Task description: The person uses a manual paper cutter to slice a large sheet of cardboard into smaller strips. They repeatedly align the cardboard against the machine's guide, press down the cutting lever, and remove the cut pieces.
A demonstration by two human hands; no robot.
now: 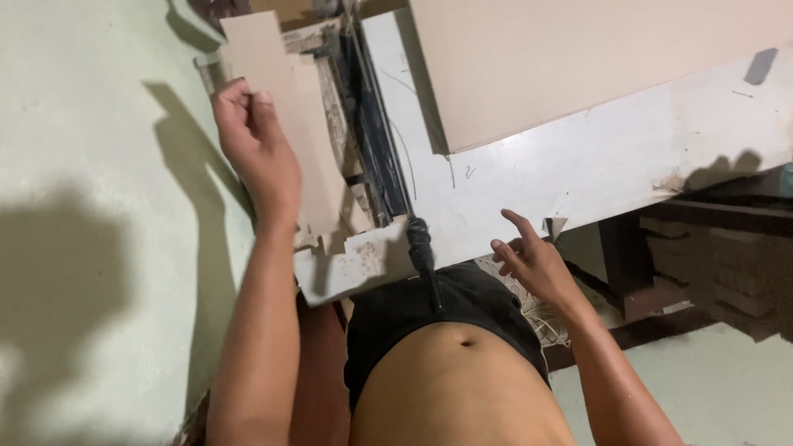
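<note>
My left hand (256, 149) is raised at the left end of a white cutting table (578, 173). Its fingers are closed on the edge of a narrow brown cardboard piece (285, 91) that lies over the cutter's end. A long black blade arm (376, 132) runs along the table's left side and ends in a black handle (421, 248) near my waist. My right hand (529, 260) hovers at the table's near edge with its fingers apart and nothing in it, close to a small cardboard scrap (555, 225). A large tan cardboard sheet (578, 58) covers the far part of the table.
Stacks of cut cardboard (727, 272) sit on a low dark frame under the table at the right. Thin paper shreds (541, 314) lie on the floor by my right hip. A pale green wall (83, 206) is close on the left.
</note>
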